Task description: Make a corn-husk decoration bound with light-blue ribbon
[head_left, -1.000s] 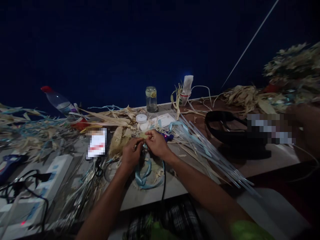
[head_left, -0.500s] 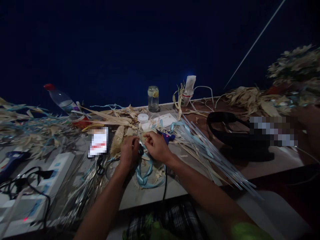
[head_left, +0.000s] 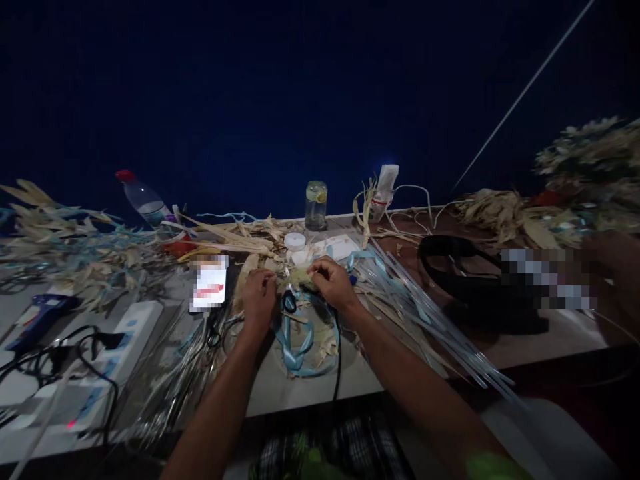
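Close to the table's front, my left hand (head_left: 261,297) has its fingers curled together; what they grip, if anything, is too small to name. My right hand (head_left: 332,283) pinches the edge of a pale greenish husk piece (head_left: 301,277) that lies between the hands. Just below the husk are the black handles of scissors (head_left: 289,301). A loop of light blue ribbon (head_left: 295,357) rests on the table under both hands. A dark blue tool (head_left: 353,280) is mostly hidden behind my right hand.
A glass jar (head_left: 316,207) and white lid (head_left: 295,241) stand behind the hands. Left are a phone (head_left: 209,285), power strip (head_left: 123,347), glue gun (head_left: 43,320) and tilted bottle (head_left: 144,200). Right are clear sticks (head_left: 440,327), a black headset-like object (head_left: 450,257) and another person's arm (head_left: 617,267).
My hands have moved apart, and the pale husk piece and scissor handles between them show more. The whole view has shifted slightly. The blue tool is now more hidden.
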A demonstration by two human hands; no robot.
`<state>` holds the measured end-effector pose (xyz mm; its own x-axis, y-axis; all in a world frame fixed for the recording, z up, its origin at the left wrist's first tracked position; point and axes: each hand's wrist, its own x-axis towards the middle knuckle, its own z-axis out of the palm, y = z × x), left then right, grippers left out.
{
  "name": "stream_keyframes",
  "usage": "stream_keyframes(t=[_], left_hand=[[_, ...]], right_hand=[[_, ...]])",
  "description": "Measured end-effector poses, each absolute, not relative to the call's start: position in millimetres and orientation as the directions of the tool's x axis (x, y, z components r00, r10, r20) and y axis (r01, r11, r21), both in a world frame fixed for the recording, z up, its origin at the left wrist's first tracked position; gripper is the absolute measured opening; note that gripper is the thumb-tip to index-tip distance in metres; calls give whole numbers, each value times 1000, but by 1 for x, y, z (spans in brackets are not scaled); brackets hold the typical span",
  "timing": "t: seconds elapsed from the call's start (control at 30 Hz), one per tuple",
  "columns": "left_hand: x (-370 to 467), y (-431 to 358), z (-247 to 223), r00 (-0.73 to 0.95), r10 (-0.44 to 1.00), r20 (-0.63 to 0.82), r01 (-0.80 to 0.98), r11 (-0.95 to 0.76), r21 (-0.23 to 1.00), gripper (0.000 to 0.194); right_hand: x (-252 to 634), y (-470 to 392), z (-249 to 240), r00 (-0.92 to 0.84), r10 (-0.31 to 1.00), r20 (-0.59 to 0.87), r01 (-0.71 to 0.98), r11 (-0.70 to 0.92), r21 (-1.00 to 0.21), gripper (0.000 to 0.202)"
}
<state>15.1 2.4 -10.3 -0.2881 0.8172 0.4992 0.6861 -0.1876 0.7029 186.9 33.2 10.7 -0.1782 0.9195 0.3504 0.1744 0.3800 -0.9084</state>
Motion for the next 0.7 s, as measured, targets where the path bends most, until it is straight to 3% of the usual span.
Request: stream_keyframes(t=[0.07, 0.17, 0.3, 0.53, 0.7], left_hand=[[17, 2, -12, -257, 805, 534, 666, -253, 702, 20], [20, 1, -14, -235, 851, 470, 620, -241, 747, 25], [22, -1, -13, -217, 875, 433, 665, -193, 722, 25], [16, 1, -21, -187, 857, 480, 765, -180, 618, 28], [15, 1, -21, -272, 875, 400, 699, -106, 707, 36]], right_hand=[[185, 36, 14, -160, 952, 260, 202, 289, -936, 19], [181, 46, 21, -143, 967, 210, 285, 243, -927, 30], [160, 75, 31, -227, 933, 281, 420, 354, -836, 19], [79, 126, 28, -520, 810, 271, 657, 582, -479, 19], [44, 135, 19, -585, 784, 210, 659, 610, -440, 19]])
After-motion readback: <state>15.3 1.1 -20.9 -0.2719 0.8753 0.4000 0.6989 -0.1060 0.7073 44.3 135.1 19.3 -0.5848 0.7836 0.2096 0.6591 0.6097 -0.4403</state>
